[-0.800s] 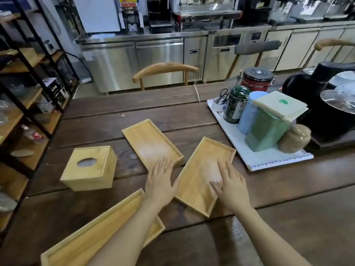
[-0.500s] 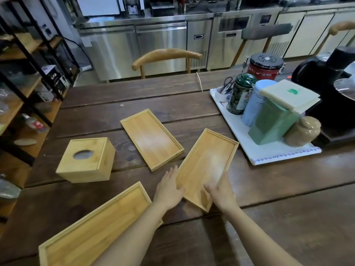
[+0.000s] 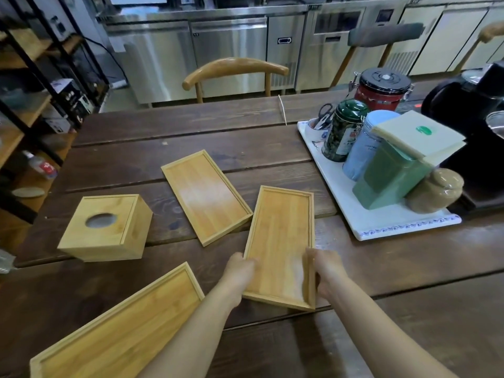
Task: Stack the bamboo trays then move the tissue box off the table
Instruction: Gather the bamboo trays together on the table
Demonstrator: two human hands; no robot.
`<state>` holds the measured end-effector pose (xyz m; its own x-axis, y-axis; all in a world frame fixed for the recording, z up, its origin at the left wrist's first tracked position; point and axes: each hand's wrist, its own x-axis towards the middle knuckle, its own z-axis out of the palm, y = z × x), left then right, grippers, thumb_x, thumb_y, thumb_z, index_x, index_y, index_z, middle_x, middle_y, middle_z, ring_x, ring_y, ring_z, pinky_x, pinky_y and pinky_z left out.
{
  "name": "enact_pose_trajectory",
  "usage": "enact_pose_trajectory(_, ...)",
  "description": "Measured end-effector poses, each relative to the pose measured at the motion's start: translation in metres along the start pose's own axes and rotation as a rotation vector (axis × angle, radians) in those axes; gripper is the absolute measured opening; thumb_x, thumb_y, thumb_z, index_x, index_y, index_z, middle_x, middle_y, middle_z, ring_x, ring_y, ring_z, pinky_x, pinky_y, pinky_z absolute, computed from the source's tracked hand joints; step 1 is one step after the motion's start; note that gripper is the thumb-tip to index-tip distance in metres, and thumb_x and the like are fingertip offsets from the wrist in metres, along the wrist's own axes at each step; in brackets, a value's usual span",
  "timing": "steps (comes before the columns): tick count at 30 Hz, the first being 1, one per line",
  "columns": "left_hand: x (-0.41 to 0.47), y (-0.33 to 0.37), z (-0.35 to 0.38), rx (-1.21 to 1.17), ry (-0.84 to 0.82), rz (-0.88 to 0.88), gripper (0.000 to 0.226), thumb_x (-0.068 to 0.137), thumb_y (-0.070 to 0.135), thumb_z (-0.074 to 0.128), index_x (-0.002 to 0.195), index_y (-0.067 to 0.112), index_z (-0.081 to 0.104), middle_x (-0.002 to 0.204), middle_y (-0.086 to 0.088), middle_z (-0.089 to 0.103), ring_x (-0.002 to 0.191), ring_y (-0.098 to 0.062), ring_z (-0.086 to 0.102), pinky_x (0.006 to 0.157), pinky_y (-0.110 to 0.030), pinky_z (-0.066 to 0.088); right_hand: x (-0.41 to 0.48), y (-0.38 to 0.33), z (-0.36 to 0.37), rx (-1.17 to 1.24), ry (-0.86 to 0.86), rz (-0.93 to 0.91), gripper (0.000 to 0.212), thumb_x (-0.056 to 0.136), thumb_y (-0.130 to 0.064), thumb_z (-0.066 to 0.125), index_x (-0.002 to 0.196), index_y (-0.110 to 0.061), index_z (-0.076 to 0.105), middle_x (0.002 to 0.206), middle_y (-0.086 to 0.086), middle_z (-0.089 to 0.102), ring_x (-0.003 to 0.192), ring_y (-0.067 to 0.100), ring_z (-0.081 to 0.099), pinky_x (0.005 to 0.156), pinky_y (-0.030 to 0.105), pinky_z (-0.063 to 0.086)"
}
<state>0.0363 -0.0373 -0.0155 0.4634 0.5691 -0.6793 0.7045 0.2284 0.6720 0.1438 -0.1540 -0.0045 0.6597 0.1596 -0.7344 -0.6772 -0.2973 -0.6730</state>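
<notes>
Three bamboo trays lie on the dark wooden table (image 3: 409,274). The right tray (image 3: 281,241) is gripped at its near end from both sides: my left hand (image 3: 240,271) holds its left edge and my right hand (image 3: 326,268) holds its right edge. The middle tray (image 3: 206,195) lies flat just beyond, its near right corner close to the held tray. A longer tray (image 3: 120,331) sits at the near left, partly under my left forearm. The bamboo tissue box (image 3: 106,227), with an oval hole on top, stands at the left.
A white ceramic tray (image 3: 395,227) at the right carries several tins and jars, with a black kettle (image 3: 469,105) behind it. A wooden chair (image 3: 234,69) stands at the table's far edge. Open shelving (image 3: 24,110) lines the left side.
Both hands slid back from the right tray's inner surface to its near end and closed on its two long edges. The tray turned to point more straight ahead.
</notes>
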Motion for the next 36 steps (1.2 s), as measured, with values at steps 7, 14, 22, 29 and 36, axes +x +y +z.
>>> enact_pose_trajectory(7, 0.002, 0.025, 0.024, 0.081, 0.062, 0.284, 0.04, 0.102, 0.032, 0.03, 0.136, 0.012, 0.032, 0.132, -0.006, 0.052, 0.115, -0.024, 0.053, 0.087, -0.031, 0.043, 0.022, -0.032, -0.005, -0.391, 0.151, -0.368, 0.026, 0.095, -0.01, 0.043, 0.109, 0.005, 0.059, 0.097, 0.016, 0.06, 0.091, 0.029, 0.055, 0.075, 0.032, 0.038)
enact_pose_trajectory(14, 0.028, 0.064, 0.07, 0.0, 0.213, 0.272, 0.024, 0.103, 0.016, 0.03, 0.121, 0.009, 0.044, 0.121, -0.008, 0.057, 0.113, -0.026, 0.056, 0.083, -0.029, 0.041, 0.079, -0.091, -0.012, -0.713, 0.219, -0.515, 0.04, 0.092, -0.008, 0.043, 0.055, -0.017, 0.029, 0.063, 0.002, 0.038, 0.077, 0.026, 0.042, 0.067, 0.033, 0.033)
enact_pose_trajectory(22, 0.069, 0.096, 0.095, 0.006, 0.268, 0.312, 0.042, 0.1, 0.004, 0.032, 0.14, 0.014, 0.038, 0.137, -0.01, 0.053, 0.129, -0.027, 0.048, 0.101, -0.034, 0.042, 0.122, -0.117, -0.008, -0.939, 0.297, -0.529, 0.026, 0.092, -0.009, 0.041, 0.069, -0.002, 0.05, 0.101, 0.028, 0.062, 0.103, 0.042, 0.053, 0.08, 0.039, 0.041)
enact_pose_trajectory(29, 0.091, 0.092, 0.104, 0.025, 0.304, 0.282, 0.056, 0.098, -0.005, 0.029, 0.146, 0.021, 0.028, 0.156, -0.004, 0.032, 0.149, -0.029, -0.008, 0.113, -0.04, 0.027, 0.148, -0.119, -0.005, -1.021, 0.293, -0.554, 0.019, 0.089, -0.002, 0.047, 0.094, 0.01, 0.061, 0.115, 0.025, 0.053, 0.099, 0.04, 0.055, 0.073, 0.031, 0.037)
enact_pose_trajectory(36, 0.091, 0.092, 0.104, -0.014, 0.314, 0.248, 0.059, 0.098, -0.005, 0.032, 0.15, 0.022, 0.025, 0.158, -0.005, 0.028, 0.15, -0.025, -0.002, 0.115, -0.037, 0.026, 0.144, -0.116, -0.005, -1.091, 0.316, -0.593, 0.022, 0.09, -0.004, 0.045, 0.101, 0.009, 0.058, 0.116, 0.025, 0.052, 0.102, 0.041, 0.054, 0.081, 0.038, 0.044)
